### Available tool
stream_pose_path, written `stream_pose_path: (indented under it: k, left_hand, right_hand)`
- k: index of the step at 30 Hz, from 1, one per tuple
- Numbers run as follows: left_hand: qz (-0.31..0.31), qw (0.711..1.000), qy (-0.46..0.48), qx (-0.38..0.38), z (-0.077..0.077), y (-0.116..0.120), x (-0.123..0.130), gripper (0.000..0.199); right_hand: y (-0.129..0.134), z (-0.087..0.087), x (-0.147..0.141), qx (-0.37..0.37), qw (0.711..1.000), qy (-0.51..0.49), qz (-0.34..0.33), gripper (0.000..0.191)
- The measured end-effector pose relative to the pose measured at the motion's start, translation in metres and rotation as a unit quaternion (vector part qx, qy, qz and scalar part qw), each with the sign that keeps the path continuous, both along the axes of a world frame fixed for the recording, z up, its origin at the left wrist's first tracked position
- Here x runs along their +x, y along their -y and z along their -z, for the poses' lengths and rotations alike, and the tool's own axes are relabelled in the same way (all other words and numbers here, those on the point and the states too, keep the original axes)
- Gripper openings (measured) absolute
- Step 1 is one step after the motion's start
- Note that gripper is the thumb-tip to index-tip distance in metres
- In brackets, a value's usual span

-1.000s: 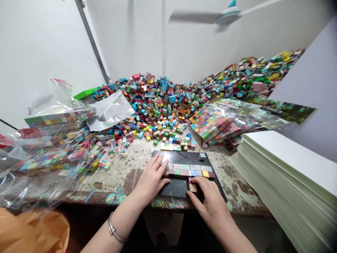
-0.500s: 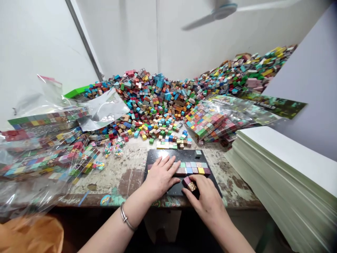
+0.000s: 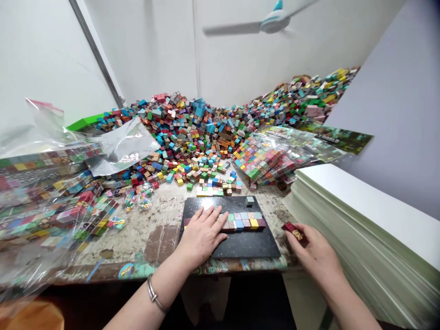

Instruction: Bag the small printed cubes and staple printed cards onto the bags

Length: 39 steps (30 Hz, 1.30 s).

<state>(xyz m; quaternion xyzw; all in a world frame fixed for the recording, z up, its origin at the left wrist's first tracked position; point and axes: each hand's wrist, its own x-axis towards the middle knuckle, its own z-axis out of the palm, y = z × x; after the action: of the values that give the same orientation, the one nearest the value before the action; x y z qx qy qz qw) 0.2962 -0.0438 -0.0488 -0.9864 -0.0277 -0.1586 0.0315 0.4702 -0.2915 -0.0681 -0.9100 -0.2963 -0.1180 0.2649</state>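
My left hand lies flat with spread fingers over the left part of a row of coloured cubes. That row sits on a black board at the table's front edge. Past the board's right side, my right hand pinches a few joined cubes, dark red and brown-patterned, between thumb and fingers. One pale grey-green cube stands alone at the board's far right corner. Part of the row is hidden under my left hand.
A big heap of cubes fills the back of the worn table. Bagged cubes lie right of centre, and more plastic bags are on the left. A tall stack of white sheets stands close on the right.
My right hand has moved right, off the board, carrying the joined cubes with it. My left hand stays flat on the row. The whole view has shifted slightly.
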Motion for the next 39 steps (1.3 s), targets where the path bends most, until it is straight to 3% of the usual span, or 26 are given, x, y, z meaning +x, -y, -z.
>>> stream_pose_path:
  k: [6, 11, 15, 21, 24, 30, 39]
  left_hand:
    - [-0.002, 1.0, -0.001, 0.01, -0.001, 0.001, -0.001, 0.05]
    - [-0.004, 1.0, -0.004, 0.012, -0.001, 0.001, -0.001, 0.05]
    - [-0.005, 1.0, -0.001, 0.012, -0.001, 0.001, -0.001, 0.049]
    - [-0.001, 0.999, 0.044, -0.003, -0.003, 0.0, -0.002, 0.055]
    - [-0.033, 0.994, 0.099, -0.017, -0.007, -0.002, -0.009, 0.056]
    - [-0.114, 0.973, 0.192, -0.055, -0.002, -0.011, -0.044, 0.051]
    - [-0.168, 0.948, 0.25, -0.101, 0.037, -0.035, -0.136, 0.044]
  right_hand:
    - [-0.004, 0.016, 0.013, -0.055, 0.996, 0.064, -0.012, 0.037]
    - [-0.01, 0.005, -0.003, -0.046, 0.984, 0.173, -0.011, 0.046]
    - [-0.019, -0.008, -0.025, -0.031, 0.984, 0.164, -0.068, 0.041]
    - [-0.038, -0.015, -0.047, -0.042, 0.983, 0.16, -0.079, 0.038]
    - [-0.044, -0.011, -0.051, -0.057, 0.978, 0.182, -0.08, 0.037]
    - [-0.046, 0.002, -0.053, -0.094, 0.963, 0.216, -0.129, 0.044]
    - [-0.055, 0.006, -0.047, -0.141, 0.943, 0.225, -0.2, 0.05]
